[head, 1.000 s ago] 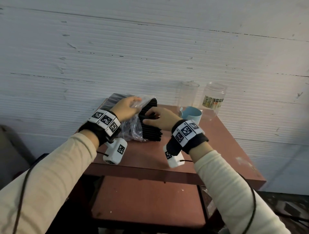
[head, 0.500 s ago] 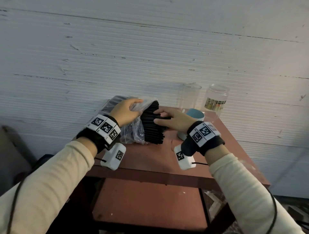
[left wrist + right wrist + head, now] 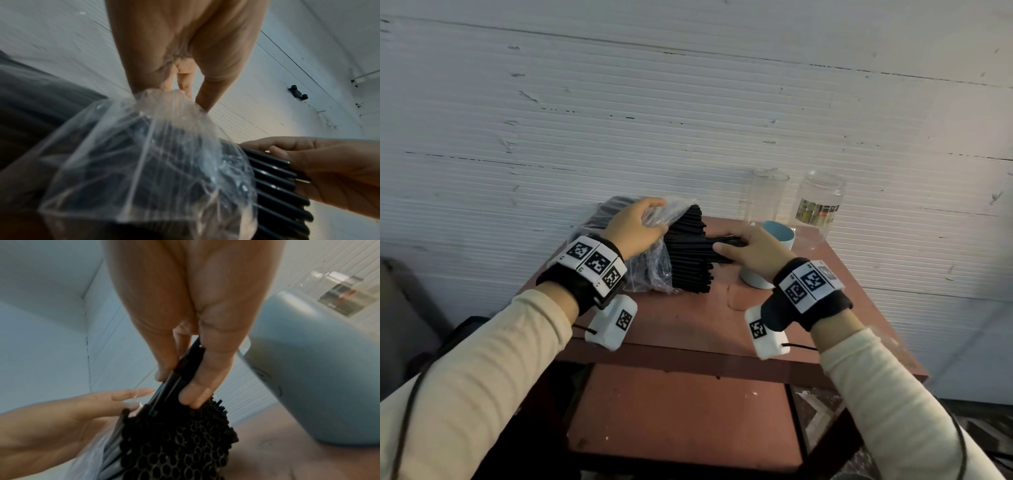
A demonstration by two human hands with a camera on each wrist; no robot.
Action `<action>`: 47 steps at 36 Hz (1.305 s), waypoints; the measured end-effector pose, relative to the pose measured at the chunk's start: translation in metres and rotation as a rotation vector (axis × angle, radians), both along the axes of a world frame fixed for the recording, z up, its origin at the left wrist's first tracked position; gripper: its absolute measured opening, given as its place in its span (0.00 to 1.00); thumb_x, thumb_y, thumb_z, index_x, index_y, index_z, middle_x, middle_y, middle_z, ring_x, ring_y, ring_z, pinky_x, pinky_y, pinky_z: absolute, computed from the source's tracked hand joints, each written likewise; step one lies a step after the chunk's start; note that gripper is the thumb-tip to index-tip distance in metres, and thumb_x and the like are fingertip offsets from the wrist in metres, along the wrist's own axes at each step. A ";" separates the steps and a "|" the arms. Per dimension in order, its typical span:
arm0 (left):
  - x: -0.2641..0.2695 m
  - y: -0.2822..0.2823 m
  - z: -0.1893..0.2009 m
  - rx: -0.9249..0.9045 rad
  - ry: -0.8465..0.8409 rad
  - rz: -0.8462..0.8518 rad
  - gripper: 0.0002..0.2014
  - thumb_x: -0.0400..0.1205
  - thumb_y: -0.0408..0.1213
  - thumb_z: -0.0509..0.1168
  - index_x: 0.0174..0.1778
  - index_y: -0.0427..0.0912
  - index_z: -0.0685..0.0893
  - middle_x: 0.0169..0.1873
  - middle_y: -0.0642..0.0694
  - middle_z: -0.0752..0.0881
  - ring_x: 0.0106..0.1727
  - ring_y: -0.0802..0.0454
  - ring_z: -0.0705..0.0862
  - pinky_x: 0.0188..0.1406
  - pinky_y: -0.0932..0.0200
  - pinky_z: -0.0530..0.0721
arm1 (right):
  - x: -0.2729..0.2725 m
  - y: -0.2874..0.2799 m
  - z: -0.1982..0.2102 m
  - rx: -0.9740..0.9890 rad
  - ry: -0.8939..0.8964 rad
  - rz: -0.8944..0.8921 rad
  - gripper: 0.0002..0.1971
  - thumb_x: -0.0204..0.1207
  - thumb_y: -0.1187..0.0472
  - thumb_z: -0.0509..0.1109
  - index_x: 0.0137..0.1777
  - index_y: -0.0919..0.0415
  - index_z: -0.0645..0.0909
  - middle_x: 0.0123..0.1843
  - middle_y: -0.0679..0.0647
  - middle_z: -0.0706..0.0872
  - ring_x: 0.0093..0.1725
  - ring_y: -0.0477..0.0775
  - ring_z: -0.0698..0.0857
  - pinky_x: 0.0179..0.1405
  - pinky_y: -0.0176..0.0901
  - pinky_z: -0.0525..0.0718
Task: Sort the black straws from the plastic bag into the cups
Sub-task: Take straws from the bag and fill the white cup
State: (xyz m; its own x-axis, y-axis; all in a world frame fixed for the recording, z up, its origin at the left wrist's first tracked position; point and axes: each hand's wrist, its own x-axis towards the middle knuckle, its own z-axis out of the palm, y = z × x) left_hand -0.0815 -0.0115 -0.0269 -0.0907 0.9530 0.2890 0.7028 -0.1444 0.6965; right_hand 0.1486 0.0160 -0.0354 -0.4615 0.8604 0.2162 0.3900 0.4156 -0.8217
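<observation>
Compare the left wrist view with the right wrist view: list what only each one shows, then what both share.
Only the left wrist view: the left hand pinching the clear plastic bag at its top, and a black fitting on the wall.

Only the right wrist view: the straws' open round ends, the blue cup, the labelled glass jar, and the table.

Both: the black straws and the right hand gripping a few.
</observation>
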 end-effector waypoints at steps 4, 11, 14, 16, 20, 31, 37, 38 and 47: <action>0.001 0.002 -0.002 0.020 -0.014 0.037 0.25 0.82 0.39 0.68 0.76 0.51 0.73 0.78 0.48 0.72 0.78 0.48 0.71 0.68 0.58 0.69 | -0.013 0.004 -0.003 0.033 -0.031 -0.015 0.13 0.79 0.63 0.72 0.63 0.58 0.85 0.60 0.55 0.89 0.60 0.51 0.87 0.69 0.50 0.80; 0.002 0.001 -0.001 0.055 0.000 0.036 0.27 0.82 0.40 0.70 0.77 0.48 0.72 0.76 0.47 0.74 0.75 0.48 0.73 0.70 0.55 0.70 | -0.004 0.004 -0.002 0.087 0.112 -0.144 0.10 0.79 0.66 0.70 0.57 0.56 0.86 0.53 0.50 0.89 0.55 0.50 0.88 0.62 0.48 0.85; 0.006 0.002 -0.001 0.160 0.039 0.071 0.27 0.81 0.36 0.70 0.77 0.44 0.72 0.74 0.45 0.75 0.73 0.48 0.74 0.66 0.64 0.68 | 0.004 0.002 0.001 0.114 0.080 -0.160 0.08 0.80 0.66 0.69 0.57 0.60 0.86 0.47 0.49 0.89 0.48 0.47 0.88 0.55 0.45 0.88; 0.013 -0.001 0.003 0.298 0.106 0.061 0.26 0.81 0.33 0.69 0.75 0.40 0.74 0.72 0.43 0.76 0.73 0.48 0.74 0.65 0.70 0.64 | 0.010 0.001 0.003 0.127 0.090 -0.170 0.08 0.81 0.67 0.68 0.57 0.63 0.86 0.47 0.54 0.88 0.42 0.45 0.88 0.45 0.36 0.88; 0.036 -0.005 0.012 0.327 0.243 -0.162 0.24 0.81 0.45 0.70 0.72 0.43 0.78 0.69 0.46 0.80 0.70 0.50 0.77 0.70 0.63 0.68 | 0.018 -0.001 0.004 0.148 0.082 -0.172 0.08 0.81 0.66 0.68 0.57 0.61 0.86 0.47 0.55 0.88 0.43 0.51 0.88 0.43 0.38 0.89; 0.106 0.008 0.030 -0.008 0.568 -0.302 0.20 0.73 0.52 0.73 0.54 0.48 0.76 0.43 0.53 0.83 0.45 0.50 0.81 0.43 0.58 0.73 | 0.050 -0.021 0.021 0.309 -0.035 -0.205 0.09 0.81 0.63 0.67 0.57 0.55 0.87 0.54 0.49 0.89 0.55 0.46 0.85 0.57 0.36 0.81; 0.119 0.016 0.026 0.016 0.617 -0.304 0.04 0.80 0.42 0.62 0.46 0.47 0.74 0.42 0.46 0.84 0.45 0.44 0.82 0.42 0.56 0.74 | 0.066 -0.021 0.021 0.358 -0.055 -0.212 0.09 0.81 0.61 0.67 0.57 0.52 0.86 0.54 0.48 0.88 0.56 0.46 0.85 0.61 0.43 0.81; 0.119 0.016 0.026 0.033 0.599 -0.307 0.04 0.80 0.42 0.63 0.45 0.47 0.74 0.41 0.47 0.82 0.44 0.45 0.81 0.41 0.56 0.73 | 0.069 -0.023 0.022 0.363 -0.052 -0.213 0.09 0.81 0.60 0.67 0.57 0.51 0.86 0.53 0.47 0.88 0.56 0.46 0.85 0.60 0.45 0.81; 0.133 0.015 0.048 0.222 0.325 -0.380 0.06 0.80 0.40 0.67 0.48 0.44 0.79 0.35 0.50 0.83 0.39 0.47 0.83 0.40 0.53 0.79 | 0.089 -0.046 0.063 0.450 0.155 -0.244 0.16 0.83 0.59 0.67 0.69 0.51 0.77 0.52 0.41 0.83 0.49 0.37 0.83 0.53 0.37 0.82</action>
